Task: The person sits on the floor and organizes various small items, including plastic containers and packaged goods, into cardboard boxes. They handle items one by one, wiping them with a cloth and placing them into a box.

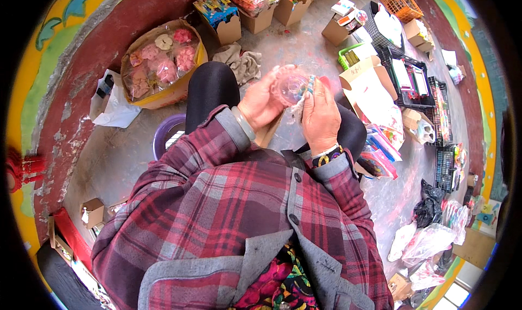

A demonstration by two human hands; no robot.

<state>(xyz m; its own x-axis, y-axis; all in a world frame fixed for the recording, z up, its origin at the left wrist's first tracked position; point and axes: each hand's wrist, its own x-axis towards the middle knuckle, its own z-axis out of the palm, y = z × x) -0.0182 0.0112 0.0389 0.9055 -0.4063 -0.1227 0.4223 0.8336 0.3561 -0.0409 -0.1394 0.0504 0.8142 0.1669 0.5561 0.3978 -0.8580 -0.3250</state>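
Note:
Between my hands, above my lap, is a clear pinkish round plastic bowl [291, 87] with a scalloped rim. My left hand [258, 104] curls round its left side and holds it. On the opposite side my right hand [322, 117] is closed on a crumpled whitish-and-teal cloth [297, 112], pressed against the bowl's edge. Part of the cloth is hidden under the fingers. Something pink and rounded shows just behind the right fingertips; its kind is unclear. Below the hands, a piece of brown cardboard [268, 129] stands between my knees.
Left of my knees stand a large yellow-edged container [157, 99] of bagged pink flowers, a white bag [115, 106] and a purple basket [163, 133]. A grey cloth [239, 63] lies ahead. Cardboard boxes [223, 30], black crates [405, 76] and plastic bags [429, 242] line the far and right sides.

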